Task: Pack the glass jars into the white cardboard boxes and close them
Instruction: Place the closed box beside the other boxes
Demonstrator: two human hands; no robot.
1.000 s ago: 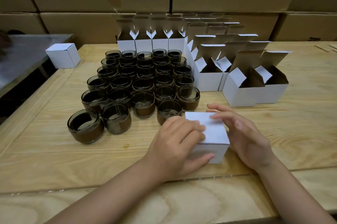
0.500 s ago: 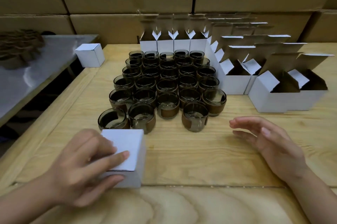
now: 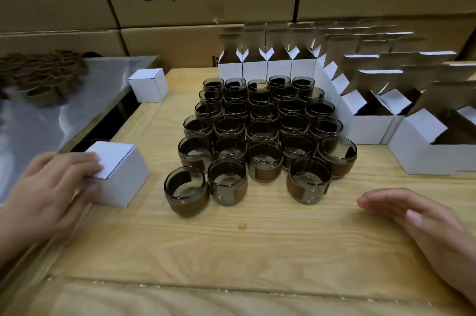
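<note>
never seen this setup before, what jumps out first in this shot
A dense cluster of dark glass jars fills the middle of the wooden table. Open white boxes line its back and right. At the left edge, the left hand holds a closed white box.

The light is dim and warm, soft from overhead, so the glass jars (image 3: pixel 260 135) beside the left grip (image 3: pixel 49 194) throw only faint shadows on the table (image 3: pixel 257 251), while the steel surface (image 3: pixel 77 109) beyond that grip carries pale streaks of glare. Motion blur smears the left grip and the closed white box (image 3: pixel 121 174) it holds; the right grip (image 3: pixel 425 233) is slightly soft. Past the right grip the open boxes (image 3: pixel 422 151) splay outward with wide-angle distortion.
</note>
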